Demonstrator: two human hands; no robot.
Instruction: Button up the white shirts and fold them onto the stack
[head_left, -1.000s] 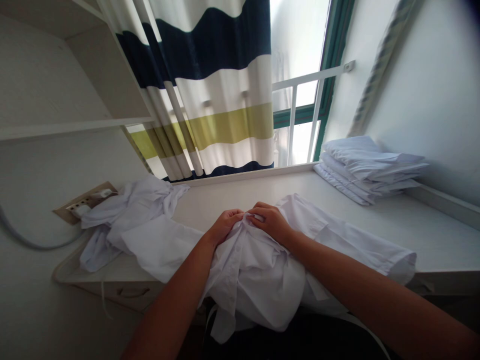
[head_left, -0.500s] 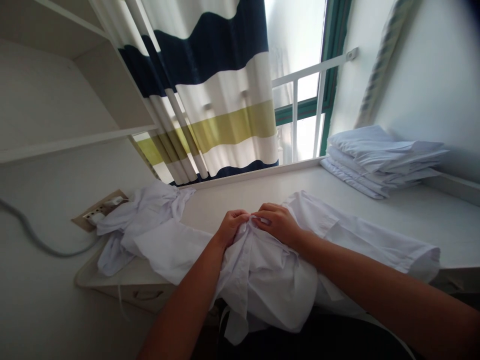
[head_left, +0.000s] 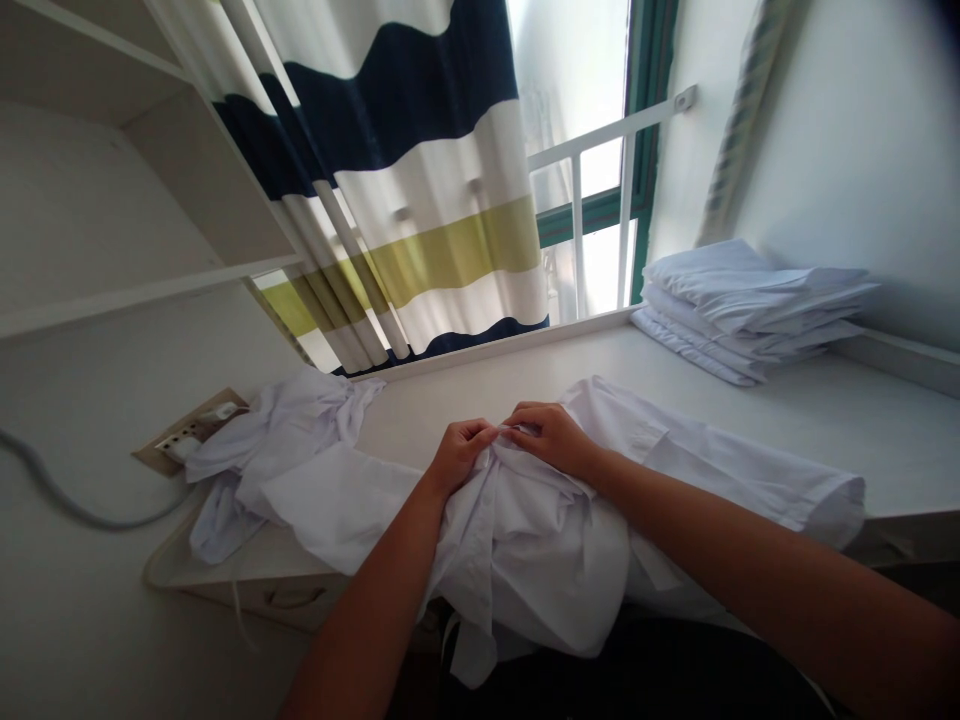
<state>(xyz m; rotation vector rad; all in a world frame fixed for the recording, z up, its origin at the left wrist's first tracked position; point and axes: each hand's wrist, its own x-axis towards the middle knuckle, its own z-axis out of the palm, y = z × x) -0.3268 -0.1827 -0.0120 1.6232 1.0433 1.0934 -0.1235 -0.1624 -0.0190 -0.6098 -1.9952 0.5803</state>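
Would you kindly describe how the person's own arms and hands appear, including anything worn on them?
The left hand and right hand are bare: no gloves, rings or watch show. Both forearms are uncovered right to the picture's edge, with no sleeve in view.

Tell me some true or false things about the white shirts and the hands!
1. Both hands, left hand and right hand, pinch the white shirt. True.
2. The folded stack lies on the floor. False: it lies on the white table, by the wall.
3. The curtain is plain red. False: it has navy, white and yellow-green stripes.
4. A crumpled white garment lies beside the wall socket. True.
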